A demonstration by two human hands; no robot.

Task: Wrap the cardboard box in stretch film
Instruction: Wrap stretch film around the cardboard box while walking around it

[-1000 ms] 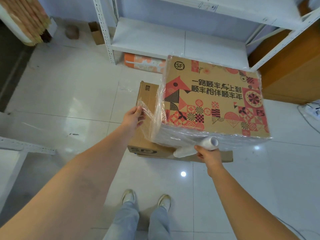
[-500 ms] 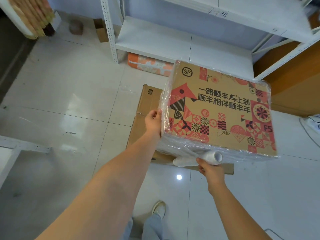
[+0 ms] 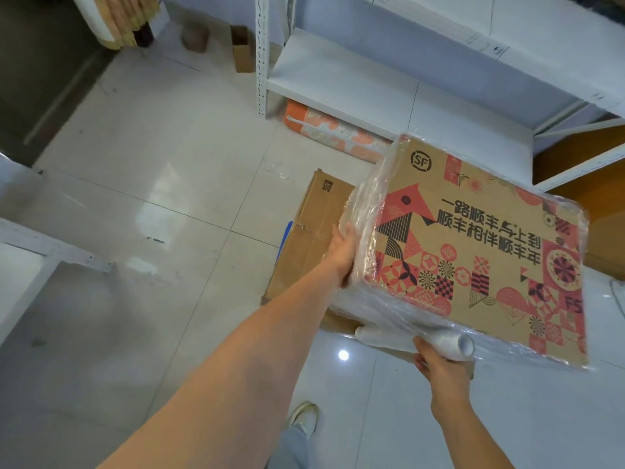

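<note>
Cardboard box sits tilted on flattened cardboard; your left hand presses film flat on its side, right hand grips the film roll. Keep tension, smooth firmly.

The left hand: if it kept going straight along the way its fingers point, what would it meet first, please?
The left hand lies flat on the film-covered left side of the printed cardboard box, fingers pointing away from the person. Straight on, it would probably slide along that side; beyond looks like floor, then the white shelf, though depth is unclear.
</note>
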